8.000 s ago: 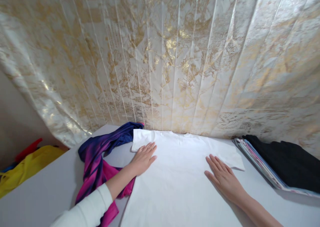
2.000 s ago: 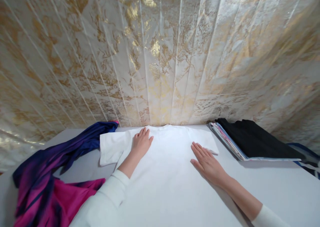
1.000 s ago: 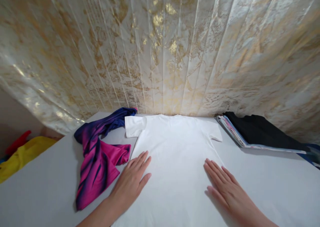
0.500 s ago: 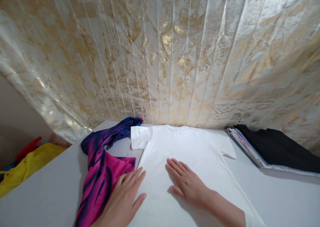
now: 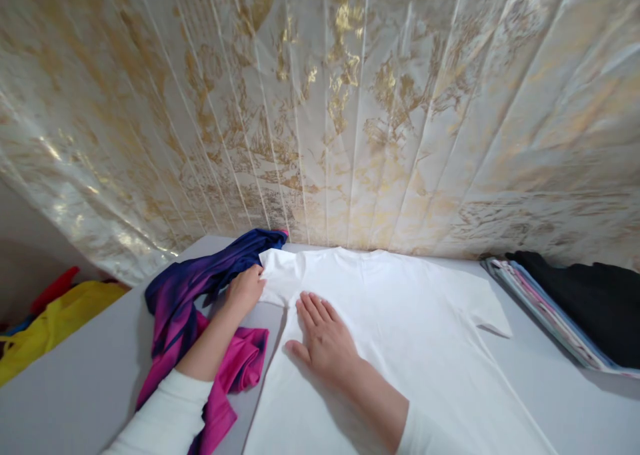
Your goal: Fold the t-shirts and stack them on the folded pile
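A white T-shirt (image 5: 400,348) lies spread out on the table, its neckline toward the wall. My left hand (image 5: 245,289) is closed on the edge of its left sleeve, the fingertips partly hidden by the cloth. Flat on the upper left of the shirt's body rests my right hand (image 5: 325,338), palm down with the fingers stretched out. Under and beside my left forearm is a crumpled pink and navy garment (image 5: 173,301).
Folded clothes with a black one (image 5: 580,301) on top are stacked at the right. Beyond the left edge of the pale table (image 5: 95,381) lies yellow cloth (image 5: 65,315) with something red. A gold-patterned covering (image 5: 320,108) rises behind the table.
My left hand has moved up and away from me to the left sleeve and closed on it. My right hand has slid left across the shirt. The pink garment's lower part has shifted.
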Action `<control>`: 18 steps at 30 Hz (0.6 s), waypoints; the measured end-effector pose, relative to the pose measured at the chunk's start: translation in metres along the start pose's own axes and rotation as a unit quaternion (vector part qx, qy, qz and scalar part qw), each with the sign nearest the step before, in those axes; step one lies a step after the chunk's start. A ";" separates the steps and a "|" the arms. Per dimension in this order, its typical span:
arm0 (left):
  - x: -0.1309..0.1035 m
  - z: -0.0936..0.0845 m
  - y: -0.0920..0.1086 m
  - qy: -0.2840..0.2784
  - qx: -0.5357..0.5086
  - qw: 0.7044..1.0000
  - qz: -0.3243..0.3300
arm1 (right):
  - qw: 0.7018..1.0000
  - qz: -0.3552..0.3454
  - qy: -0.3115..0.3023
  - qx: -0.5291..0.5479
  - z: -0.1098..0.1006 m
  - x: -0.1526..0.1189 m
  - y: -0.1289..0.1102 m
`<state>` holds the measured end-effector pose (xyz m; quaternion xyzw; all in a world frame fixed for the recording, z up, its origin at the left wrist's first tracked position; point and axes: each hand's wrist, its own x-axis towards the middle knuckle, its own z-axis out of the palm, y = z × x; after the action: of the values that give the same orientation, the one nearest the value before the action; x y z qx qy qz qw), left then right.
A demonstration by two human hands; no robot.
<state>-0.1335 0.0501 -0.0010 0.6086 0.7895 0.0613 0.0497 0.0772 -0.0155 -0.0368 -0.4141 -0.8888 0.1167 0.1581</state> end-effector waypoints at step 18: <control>0.007 -0.027 0.042 -0.055 -0.342 0.938 0.028 | 0.973 0.080 0.058 0.208 -0.033 -0.003 0.008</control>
<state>-0.0990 0.0666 0.0318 0.5793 0.6995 0.2953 0.2966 0.0970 -0.0098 -0.0094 -0.4479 -0.7982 0.2875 0.2821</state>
